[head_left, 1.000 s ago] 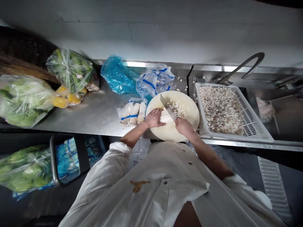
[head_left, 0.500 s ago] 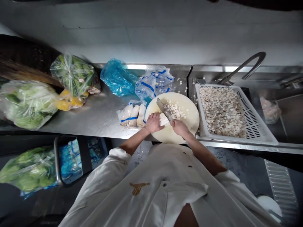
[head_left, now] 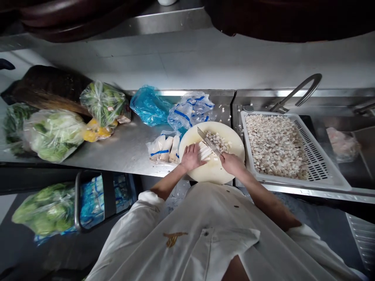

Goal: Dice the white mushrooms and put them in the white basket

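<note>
Moved since the last frame: knife (head_left: 216, 150) and right hand (head_left: 231, 164), slightly rightward across the round board (head_left: 215, 173).

Right hand: fingers curled around the handle, blade slanting to far left. Left hand (head_left: 191, 157): fingers nearly together over the left ends of white strips (head_left: 206, 151), thumb apart on the near side. Strips on the board, left of the blade; diced pieces (head_left: 219, 143) beyond it.

White slotted tray (head_left: 336, 182), right of the board: heaped pale dice (head_left: 272, 144), slots bare along its right side.

Clear bag (head_left: 154, 151), just left of the board: thick pale pieces (head_left: 167, 144), blue band. Crumpled blue-striped bag (head_left: 187, 111) and blue bag (head_left: 149, 105), beyond the board to the left; contents unclear.

Well left of the board: bagged leafy greens (head_left: 55, 134), bagged yellow produce (head_left: 98, 130), bagged green vegetables (head_left: 102, 97) with small label (head_left: 110, 108), unreadable. Gold emblem (head_left: 172, 239) on the jacket, nearer than the board: illegible.
</note>
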A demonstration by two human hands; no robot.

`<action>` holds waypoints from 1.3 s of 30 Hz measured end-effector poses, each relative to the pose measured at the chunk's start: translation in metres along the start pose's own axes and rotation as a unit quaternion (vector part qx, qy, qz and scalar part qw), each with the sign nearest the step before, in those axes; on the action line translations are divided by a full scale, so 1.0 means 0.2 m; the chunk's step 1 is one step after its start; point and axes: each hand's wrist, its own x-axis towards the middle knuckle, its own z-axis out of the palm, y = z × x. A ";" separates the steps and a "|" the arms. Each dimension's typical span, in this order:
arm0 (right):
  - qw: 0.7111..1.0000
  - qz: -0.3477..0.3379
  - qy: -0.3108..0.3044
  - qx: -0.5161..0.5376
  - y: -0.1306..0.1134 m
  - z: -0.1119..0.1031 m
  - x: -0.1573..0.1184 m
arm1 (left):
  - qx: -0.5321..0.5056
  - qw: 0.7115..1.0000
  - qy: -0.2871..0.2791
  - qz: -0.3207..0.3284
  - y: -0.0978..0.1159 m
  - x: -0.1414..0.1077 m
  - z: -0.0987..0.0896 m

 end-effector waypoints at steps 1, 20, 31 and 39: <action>1.000 0.001 -0.005 -0.001 -0.01 0.02 -0.01 | 0.002 1.000 0.001 0.003 -0.01 -0.02 0.00; 0.999 -0.007 -0.033 0.016 -0.07 0.02 -0.12 | -0.033 0.995 -0.005 0.098 -0.11 0.02 0.00; 1.000 0.010 -0.018 0.017 -0.19 0.03 -0.04 | -0.114 0.979 0.066 0.153 -0.24 0.02 0.08; 0.999 0.033 -0.029 0.016 -0.28 0.07 0.02 | -0.136 0.976 0.079 0.152 -0.27 0.01 0.11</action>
